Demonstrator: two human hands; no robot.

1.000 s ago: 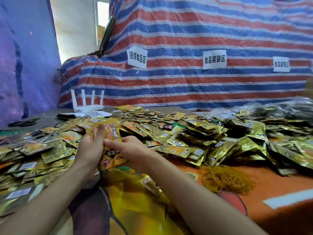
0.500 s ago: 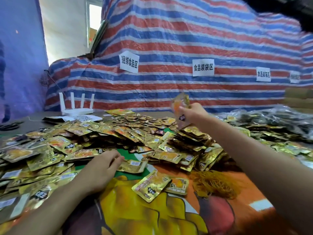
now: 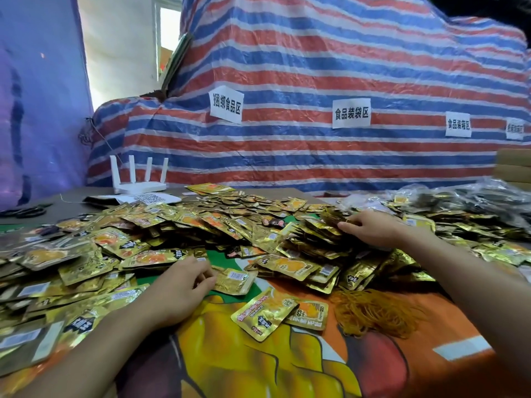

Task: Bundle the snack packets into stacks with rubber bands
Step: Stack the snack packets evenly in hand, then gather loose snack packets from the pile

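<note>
My one camera rides on my head, wide-angled, facing forward and tipped down over the orange and yellow printed cloth [image 3: 258, 366]. It sits close above my forearms: my left hand [image 3: 178, 285] and right hand [image 3: 370, 228] lie mid-frame, and the red, white and blue striped tarpaulin [image 3: 316, 67] fills the far side.

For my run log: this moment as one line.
left hand touches loose packet | right hand rests on packet pile | rubber bands lie apart

Glossy gold foil snack packets [image 3: 267, 313]
</note>
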